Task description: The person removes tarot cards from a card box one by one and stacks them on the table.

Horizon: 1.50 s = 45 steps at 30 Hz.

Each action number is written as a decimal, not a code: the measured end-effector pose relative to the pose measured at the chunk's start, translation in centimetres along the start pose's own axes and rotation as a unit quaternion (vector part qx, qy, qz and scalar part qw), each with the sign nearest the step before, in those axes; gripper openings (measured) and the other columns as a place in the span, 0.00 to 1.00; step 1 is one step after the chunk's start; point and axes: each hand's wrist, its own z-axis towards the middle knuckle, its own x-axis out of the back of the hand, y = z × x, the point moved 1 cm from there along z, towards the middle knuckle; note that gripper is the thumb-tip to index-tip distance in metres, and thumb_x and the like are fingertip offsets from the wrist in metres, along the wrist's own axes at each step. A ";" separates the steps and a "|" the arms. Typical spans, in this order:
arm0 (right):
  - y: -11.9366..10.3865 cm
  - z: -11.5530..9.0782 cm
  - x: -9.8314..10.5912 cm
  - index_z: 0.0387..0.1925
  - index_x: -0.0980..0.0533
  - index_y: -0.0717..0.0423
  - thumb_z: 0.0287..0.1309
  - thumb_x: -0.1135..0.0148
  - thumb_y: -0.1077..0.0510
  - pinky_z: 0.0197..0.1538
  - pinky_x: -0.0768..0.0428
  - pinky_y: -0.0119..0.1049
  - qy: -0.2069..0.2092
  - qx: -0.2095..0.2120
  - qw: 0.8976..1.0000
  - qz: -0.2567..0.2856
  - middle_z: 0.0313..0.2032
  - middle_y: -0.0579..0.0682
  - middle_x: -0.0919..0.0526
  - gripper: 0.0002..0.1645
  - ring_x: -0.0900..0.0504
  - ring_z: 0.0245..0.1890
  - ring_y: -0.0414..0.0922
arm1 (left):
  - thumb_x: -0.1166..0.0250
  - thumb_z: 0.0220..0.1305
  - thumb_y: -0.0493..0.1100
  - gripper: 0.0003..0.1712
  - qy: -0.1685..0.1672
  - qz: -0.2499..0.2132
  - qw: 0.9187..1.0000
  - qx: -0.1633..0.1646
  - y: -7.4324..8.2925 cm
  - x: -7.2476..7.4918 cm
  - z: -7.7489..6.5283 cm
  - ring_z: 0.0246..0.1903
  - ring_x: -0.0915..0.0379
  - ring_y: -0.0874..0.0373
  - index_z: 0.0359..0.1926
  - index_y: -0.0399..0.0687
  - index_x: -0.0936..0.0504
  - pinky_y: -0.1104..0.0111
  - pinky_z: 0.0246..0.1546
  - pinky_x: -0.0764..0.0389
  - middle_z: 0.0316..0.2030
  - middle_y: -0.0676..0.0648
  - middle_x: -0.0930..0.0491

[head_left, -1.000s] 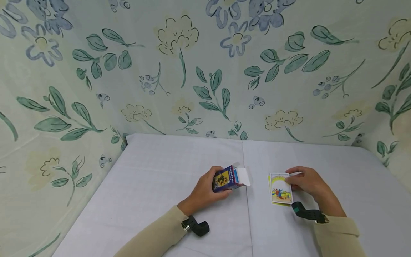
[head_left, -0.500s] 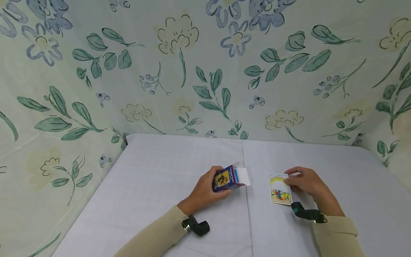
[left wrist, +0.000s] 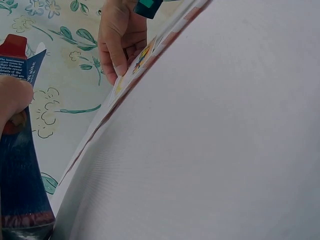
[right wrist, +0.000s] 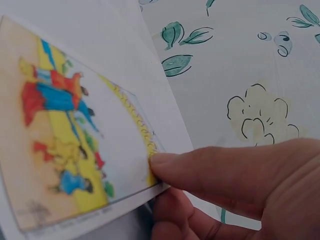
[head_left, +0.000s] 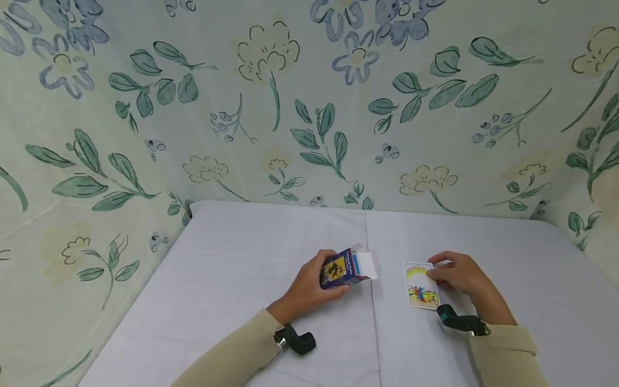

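Observation:
My left hand (head_left: pixel 304 282) grips a dark blue tarot card box (head_left: pixel 335 270), thumb along its near side. The box lies tilted with its white flap (head_left: pixel 366 265) folded out to the right, and some light blue shows at the opening. To the right, my right hand (head_left: pixel 463 275) pinches a tarot card (head_left: pixel 422 295) by its upper right edge, picture side up. In the right wrist view the thumb (right wrist: pixel 210 167) presses on the card's face, over a yellow arc of cups, with curled fingers beneath. Dancing figures are printed on the card (right wrist: pixel 55 100).
A white cloth (head_left: pixel 251 242) with a crease down its middle covers the table. Behind and at both sides hangs a floral curtain (head_left: pixel 271 107). Black wrist cameras sit at both cuffs, the left camera (head_left: pixel 301 342) and the right camera (head_left: pixel 459 321).
My right hand has shifted slightly left. The yellow edges that stuck out behind the top card at its left and bottom have slid out of sight under it. My left hand and the box stay still.

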 end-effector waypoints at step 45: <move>-0.5 0.0 -0.6 0.49 0.27 0.67 0.53 0.34 0.59 0.31 0.25 0.36 0.016 0.019 0.998 -0.049 0.34 0.61 0.21 0.23 0.24 0.30 0.50 | 0.31 0.56 0.59 0.40 0.002 0.003 1.000 0.004 -0.1 -0.1 0.0 0.47 0.30 0.63 0.63 0.52 0.38 0.70 0.48 0.25 0.52 0.51 0.27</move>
